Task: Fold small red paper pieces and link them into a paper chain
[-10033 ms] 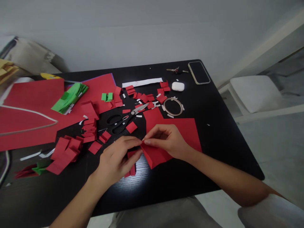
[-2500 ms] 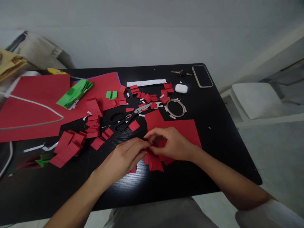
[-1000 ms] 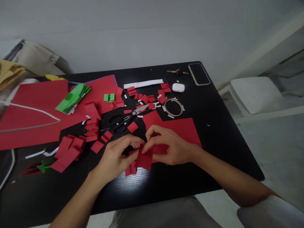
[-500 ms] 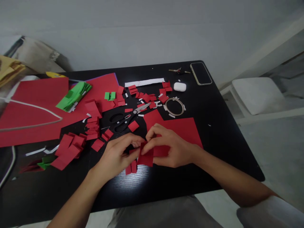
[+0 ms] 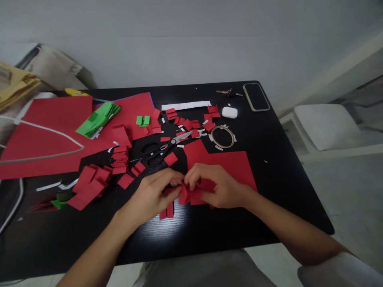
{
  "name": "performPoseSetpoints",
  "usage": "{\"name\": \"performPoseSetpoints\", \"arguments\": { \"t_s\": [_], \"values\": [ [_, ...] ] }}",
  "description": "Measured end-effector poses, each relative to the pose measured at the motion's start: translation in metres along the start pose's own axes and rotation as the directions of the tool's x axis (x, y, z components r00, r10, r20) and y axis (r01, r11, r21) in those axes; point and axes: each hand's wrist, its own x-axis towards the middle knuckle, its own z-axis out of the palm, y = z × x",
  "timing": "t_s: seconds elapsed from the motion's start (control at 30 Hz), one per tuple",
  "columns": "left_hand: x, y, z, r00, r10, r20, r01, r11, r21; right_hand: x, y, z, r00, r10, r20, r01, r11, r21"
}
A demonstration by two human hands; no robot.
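1. Red folded paper piece (image 5: 183,196) between the hands, above the near half of the black table (image 5: 278,199), between the scissors (image 5: 173,142) and the near edge.
2. The left hand (image 5: 155,193) is nearly closed: its thumb and fingertips pinch the left side of that piece.
3. The right hand (image 5: 209,185) is half curled, its thumb well apart from the bent fingers, with fingertips at the upper edge of the piece; whether they grip it, I cannot tell.
4. Partly under the right hand and forearm lies a large red sheet (image 5: 235,163), flat on the table.
5. Just below the left fingers, toward the near edge, rests a pair of folded red tabs (image 5: 166,211).
6. The scissors lie beyond the left hand, blades slightly parted and pointing toward the far right corner, among red squares and white scraps.
7. Right of the blades is a roll of tape (image 5: 226,146), with white bits around its rim.
8. Near the far right corner are a phone (image 5: 256,97), keys (image 5: 229,93) and a white earbud case (image 5: 229,112).
9. Toward the far edge on the left, a green folded paper bundle (image 5: 98,119) rests on large red sheets (image 5: 54,119).
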Motion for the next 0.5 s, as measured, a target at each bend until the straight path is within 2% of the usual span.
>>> {"name": "performPoseSetpoints", "arguments": {
  "t_s": [0.23,0.5],
  "values": [
    [-0.0009,-0.0011,0.0013,1.000,-0.023,-0.001,0.023,1.000,-0.020,0.0019,-0.0014,0.0009,1.000,-0.016,-0.015,0.016,1.000,-0.009],
    [-0.0016,-0.0019,0.0017,1.000,-0.007,-0.021,0.008,1.000,0.019,0.0020,-0.0024,-0.0005,0.999,0.031,-0.044,-0.030,0.999,0.015]
  ]
}}
